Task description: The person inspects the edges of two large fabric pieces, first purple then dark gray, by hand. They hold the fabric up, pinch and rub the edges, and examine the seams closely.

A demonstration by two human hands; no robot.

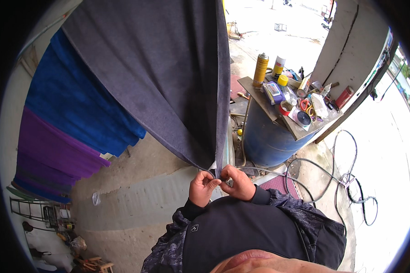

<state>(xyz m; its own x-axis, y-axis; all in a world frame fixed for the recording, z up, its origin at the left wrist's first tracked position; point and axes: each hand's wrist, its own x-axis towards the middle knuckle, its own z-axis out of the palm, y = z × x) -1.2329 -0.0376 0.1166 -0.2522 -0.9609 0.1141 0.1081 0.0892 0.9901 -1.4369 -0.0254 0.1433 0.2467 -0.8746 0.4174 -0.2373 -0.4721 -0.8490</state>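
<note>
A large dark grey cloth, like a towel point(168, 77), hangs in front of me and narrows to a corner at my chest. My left hand point(202, 188) pinches its lower edge between thumb and fingers. Close beside it, my right hand point(239, 183) is closed on the same corner, the fingertips of both hands almost touching. A small white label point(213, 166) shows at the edge just above my fingers. The very tip of the corner is partly hidden by my hands.
Blue point(77, 95) and purple towels point(54, 141) hang at left. To the right, a blue barrel point(269, 145) carries a board point(300, 131) with spray cans point(260, 70), scissors point(304, 105) and tape rolls. A hose point(321, 170) loops over the ground at right.
</note>
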